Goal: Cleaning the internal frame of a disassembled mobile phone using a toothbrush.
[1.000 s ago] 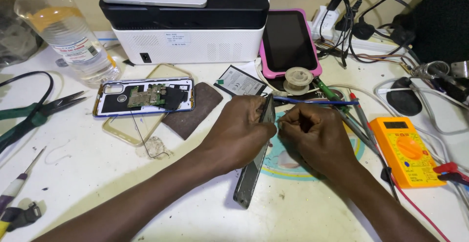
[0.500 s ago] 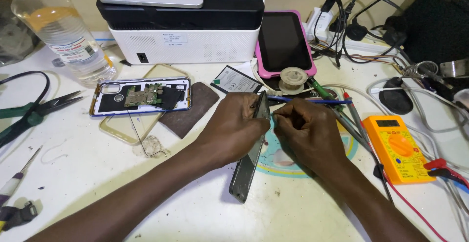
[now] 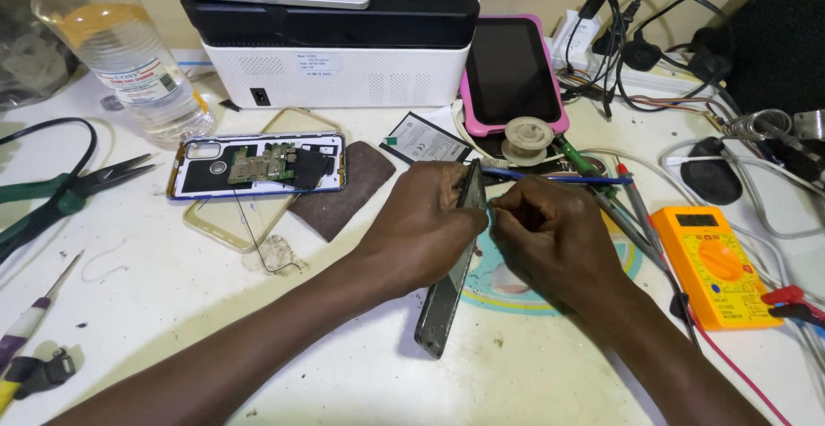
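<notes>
While hands work | white bench (image 3: 172,306) cluttered | printer (image 3: 335,56) behind

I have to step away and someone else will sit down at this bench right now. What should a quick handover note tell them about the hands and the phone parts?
Left hand: grips a dark phone panel, stood on its long edge, tilted on the white table.
Right hand: closed, pinching something small at the panel's upper edge; too small to tell what.
Opened phone with bare circuit board lies left, over a clear case.
Multimeter sits right; pliers far left.
Done: phone already opened.
Left: the panel's edge is being worked on; phone not reassembled.
</notes>
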